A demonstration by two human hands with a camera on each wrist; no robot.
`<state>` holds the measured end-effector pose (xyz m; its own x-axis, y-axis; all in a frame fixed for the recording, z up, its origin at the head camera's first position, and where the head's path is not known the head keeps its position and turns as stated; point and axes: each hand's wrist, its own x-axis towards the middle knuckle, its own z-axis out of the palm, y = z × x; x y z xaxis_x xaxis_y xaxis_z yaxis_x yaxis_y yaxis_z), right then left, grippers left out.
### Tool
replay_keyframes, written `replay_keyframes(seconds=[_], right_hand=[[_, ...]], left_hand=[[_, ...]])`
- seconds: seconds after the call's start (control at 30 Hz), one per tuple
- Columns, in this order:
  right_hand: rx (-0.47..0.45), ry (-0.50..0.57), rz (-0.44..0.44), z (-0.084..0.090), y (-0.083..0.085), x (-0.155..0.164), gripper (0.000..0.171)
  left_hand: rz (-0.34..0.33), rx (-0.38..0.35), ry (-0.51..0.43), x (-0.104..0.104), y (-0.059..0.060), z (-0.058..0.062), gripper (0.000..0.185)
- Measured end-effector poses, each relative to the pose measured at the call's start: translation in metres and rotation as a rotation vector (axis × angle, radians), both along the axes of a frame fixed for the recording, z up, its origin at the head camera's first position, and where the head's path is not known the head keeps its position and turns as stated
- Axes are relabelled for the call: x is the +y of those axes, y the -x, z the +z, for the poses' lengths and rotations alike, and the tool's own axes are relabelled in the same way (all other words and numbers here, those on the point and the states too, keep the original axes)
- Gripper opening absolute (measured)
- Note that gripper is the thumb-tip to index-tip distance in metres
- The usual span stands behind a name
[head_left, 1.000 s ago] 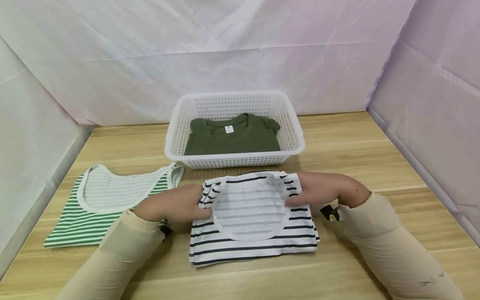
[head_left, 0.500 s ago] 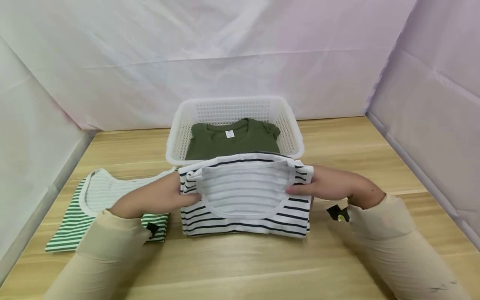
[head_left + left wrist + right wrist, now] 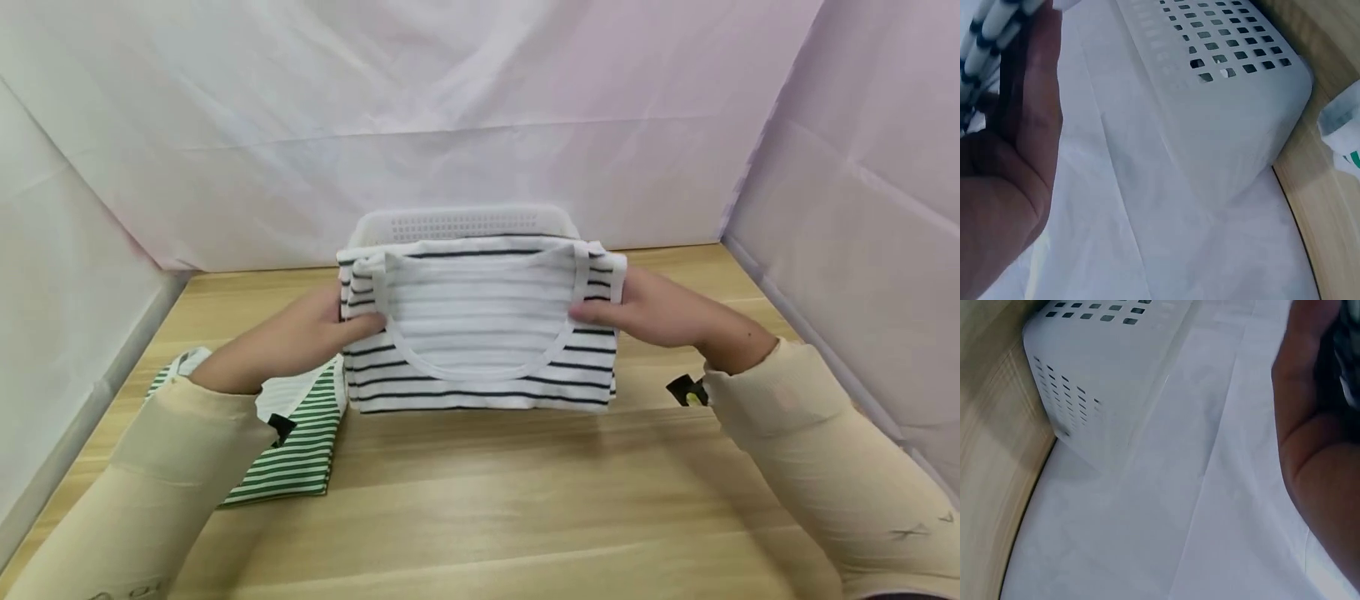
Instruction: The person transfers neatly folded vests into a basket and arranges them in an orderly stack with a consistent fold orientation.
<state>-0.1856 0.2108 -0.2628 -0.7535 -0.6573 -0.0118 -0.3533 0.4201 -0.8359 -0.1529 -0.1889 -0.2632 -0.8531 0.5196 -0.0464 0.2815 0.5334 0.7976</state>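
Shirt with dark stripes (image 3: 480, 321) is held up off the desk (image 3: 480, 521), and I see the left hand (image 3: 318, 329) and right hand (image 3: 652, 308) gripping its sides. It hides most of the far white basket (image 3: 465, 217); a green-striped shirt (image 3: 303, 446) lies left (partly behind the left sleeve (image 3: 187, 429), from my view).

Shows a dark X-like mark (image 3: 910, 531) on the long beige fabric right sleeve (image 3: 817, 458), plus a small angular V-like mark (image 3: 947, 517) just beside. Shows more dark marks (image 3: 138, 591) on the matching beige fabric left sleeve (image 3: 142, 492), bottom of head view; can't read.
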Motion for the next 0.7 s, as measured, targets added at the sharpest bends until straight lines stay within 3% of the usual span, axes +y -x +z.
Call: replay_keyframes(seconds=[0.17, 0.37, 0.53, 0.7], right_hand=[[0.077, 0.029, -0.207, 0.000, 0.016, -0.005, 0.042], [0.054, 0.039, -0.372, -0.005, 0.041, -0.017, 0.047], [0.056, 0.030, -0.408, -0.010, 0.065, -0.029, 0.045], [0.033, -0.025, -0.422, -0.015, 0.083, -0.040, 0.045]], left_hand=[[0.132, -0.036, -0.100, 0.007, 0.017, 0.004, 0.049], [0.269, 0.004, -0.071, 0.016, 0.047, 0.001, 0.055], [0.376, -0.020, -0.090, 0.023, 0.069, -0.005, 0.053], [0.421, -0.054, -0.059, 0.025, 0.088, -0.010, 0.051]])
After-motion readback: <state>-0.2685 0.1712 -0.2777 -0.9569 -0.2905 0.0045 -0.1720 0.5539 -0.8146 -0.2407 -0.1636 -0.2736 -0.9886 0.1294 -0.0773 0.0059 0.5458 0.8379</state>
